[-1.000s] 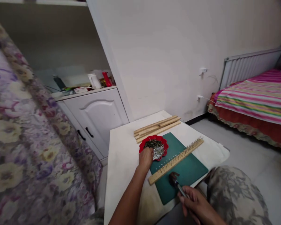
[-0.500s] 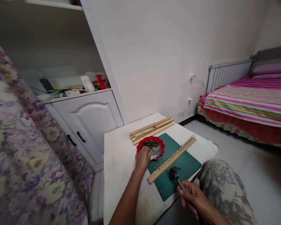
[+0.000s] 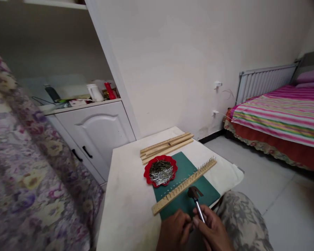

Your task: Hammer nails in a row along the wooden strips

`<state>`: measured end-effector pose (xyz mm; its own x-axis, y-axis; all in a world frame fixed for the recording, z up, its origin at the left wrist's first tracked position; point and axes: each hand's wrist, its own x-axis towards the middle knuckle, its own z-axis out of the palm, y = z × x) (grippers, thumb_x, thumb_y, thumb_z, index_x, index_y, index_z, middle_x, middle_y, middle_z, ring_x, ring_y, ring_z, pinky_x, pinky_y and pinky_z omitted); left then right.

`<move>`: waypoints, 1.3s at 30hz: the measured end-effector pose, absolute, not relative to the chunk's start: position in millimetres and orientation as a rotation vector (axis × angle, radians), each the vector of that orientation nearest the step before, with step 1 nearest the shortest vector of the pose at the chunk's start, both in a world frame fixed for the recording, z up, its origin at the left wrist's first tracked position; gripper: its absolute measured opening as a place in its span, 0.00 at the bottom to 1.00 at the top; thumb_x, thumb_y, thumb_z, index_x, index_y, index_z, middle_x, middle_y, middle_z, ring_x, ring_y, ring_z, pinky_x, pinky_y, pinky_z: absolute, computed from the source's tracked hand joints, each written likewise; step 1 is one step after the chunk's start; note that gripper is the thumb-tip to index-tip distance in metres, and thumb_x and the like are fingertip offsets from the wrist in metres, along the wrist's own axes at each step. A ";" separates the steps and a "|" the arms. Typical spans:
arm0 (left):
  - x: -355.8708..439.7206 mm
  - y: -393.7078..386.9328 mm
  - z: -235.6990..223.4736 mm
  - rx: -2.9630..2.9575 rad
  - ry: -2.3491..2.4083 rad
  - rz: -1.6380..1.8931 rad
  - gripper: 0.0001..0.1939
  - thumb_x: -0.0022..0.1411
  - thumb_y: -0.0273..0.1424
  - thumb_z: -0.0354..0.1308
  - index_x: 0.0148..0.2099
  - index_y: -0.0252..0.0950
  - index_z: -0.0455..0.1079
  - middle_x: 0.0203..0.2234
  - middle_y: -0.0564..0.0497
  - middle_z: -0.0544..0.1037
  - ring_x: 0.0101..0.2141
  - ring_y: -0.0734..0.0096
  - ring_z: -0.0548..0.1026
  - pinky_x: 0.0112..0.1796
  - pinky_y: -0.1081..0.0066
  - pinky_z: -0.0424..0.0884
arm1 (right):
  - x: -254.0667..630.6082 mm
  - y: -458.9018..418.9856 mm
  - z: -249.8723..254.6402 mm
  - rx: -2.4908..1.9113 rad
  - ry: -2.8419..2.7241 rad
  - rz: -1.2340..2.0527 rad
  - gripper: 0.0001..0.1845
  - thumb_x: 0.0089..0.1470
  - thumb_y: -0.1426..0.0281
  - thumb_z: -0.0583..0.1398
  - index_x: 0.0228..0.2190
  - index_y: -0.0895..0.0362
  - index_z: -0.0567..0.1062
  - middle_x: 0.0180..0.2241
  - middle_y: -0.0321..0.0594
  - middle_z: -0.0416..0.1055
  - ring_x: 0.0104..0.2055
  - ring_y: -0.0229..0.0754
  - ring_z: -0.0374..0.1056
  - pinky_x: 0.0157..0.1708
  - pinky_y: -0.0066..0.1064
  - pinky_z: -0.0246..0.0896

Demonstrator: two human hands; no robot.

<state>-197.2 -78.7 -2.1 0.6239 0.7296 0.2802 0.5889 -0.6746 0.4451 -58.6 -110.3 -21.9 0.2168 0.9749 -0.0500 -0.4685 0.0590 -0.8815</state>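
My right hand (image 3: 211, 226) grips a claw hammer (image 3: 199, 209) by its shiny handle, its head over the green mat (image 3: 206, 190). Close beside it, at the mat's near edge, my left hand (image 3: 176, 226) is closed with the fingers curled. Whatever is in those fingers is too small or hidden to tell. A wooden strip (image 3: 170, 198) lies slantwise across the mat with rows of nails standing up along most of its length. Its near left end has no upright nails. A red scalloped dish (image 3: 147, 173) full of loose nails (image 3: 162, 170) sits partly on the mat's far left corner.
Several bare wooden strips (image 3: 167, 144) lie at the back of the pale-covered table (image 3: 128, 188). A white cabinet (image 3: 102, 132) and a floral curtain (image 3: 42, 181) stand on the left. My knee (image 3: 244, 219) is at the right table edge; a bed (image 3: 277, 108) is beyond.
My left hand has left the nail dish and come back near my right hand at the table's near edge. The hammer stays in my right hand, and the view has shifted slightly.
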 end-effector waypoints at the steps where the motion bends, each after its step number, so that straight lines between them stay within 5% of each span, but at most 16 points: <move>1: -192.7 -76.5 -3.7 2.529 1.046 0.622 0.06 0.59 0.25 0.49 0.33 0.37 0.66 0.27 0.52 0.73 0.28 0.73 0.72 0.29 0.77 0.62 | -55.7 -109.1 -24.7 -0.934 -0.662 1.223 0.19 0.39 0.58 0.68 0.28 0.56 0.70 0.17 0.29 0.66 0.20 0.34 0.62 0.20 0.23 0.57; 5: -174.5 -67.7 -1.3 2.417 0.958 0.623 0.08 0.58 0.23 0.49 0.34 0.37 0.68 0.27 0.51 0.72 0.29 0.74 0.71 0.30 0.78 0.62 | -34.1 -105.5 -32.4 -0.977 -0.619 1.260 0.20 0.39 0.58 0.68 0.30 0.57 0.70 0.16 0.30 0.66 0.18 0.34 0.61 0.16 0.22 0.54; 9: -152.2 -69.4 1.1 2.015 1.002 0.809 0.05 0.56 0.25 0.54 0.31 0.36 0.70 0.25 0.52 0.72 0.27 0.76 0.69 0.29 0.78 0.61 | -7.8 -106.1 -28.0 -1.020 -0.677 1.340 0.22 0.42 0.57 0.66 0.34 0.56 0.67 0.18 0.27 0.67 0.07 0.25 0.48 0.07 0.18 0.39; 14: -136.5 -81.7 -10.9 1.124 0.967 0.985 0.08 0.50 0.31 0.62 0.33 0.34 0.69 0.19 0.56 0.72 0.21 0.78 0.67 0.26 0.78 0.61 | 3.3 -112.2 -18.8 -0.968 -0.657 1.344 0.21 0.44 0.61 0.67 0.37 0.55 0.66 0.21 0.27 0.70 0.07 0.22 0.50 0.06 0.15 0.45; 19: -130.7 -97.8 -18.6 0.839 0.839 1.124 0.08 0.47 0.30 0.64 0.29 0.33 0.69 0.17 0.55 0.72 0.22 0.77 0.68 0.29 0.76 0.63 | -9.8 -123.0 -18.8 -0.909 -0.646 1.362 0.21 0.42 0.60 0.67 0.35 0.55 0.66 0.19 0.26 0.69 0.06 0.22 0.50 0.05 0.15 0.48; 39: -240.6 -48.2 -18.4 1.686 1.488 1.308 0.10 0.57 0.37 0.54 0.32 0.36 0.71 0.26 0.51 0.75 0.29 0.70 0.73 0.32 0.73 0.69 | -47.6 -125.4 -42.4 -1.024 -0.736 1.526 0.21 0.48 0.54 0.62 0.37 0.58 0.69 0.20 0.30 0.69 0.09 0.26 0.54 0.06 0.16 0.51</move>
<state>-240.6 -48.2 -18.4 -0.0771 0.9474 0.3107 0.4296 -0.2496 0.8678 -47.6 -125.4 -42.4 -0.0237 0.9762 -0.2157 -0.4387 -0.2040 -0.8752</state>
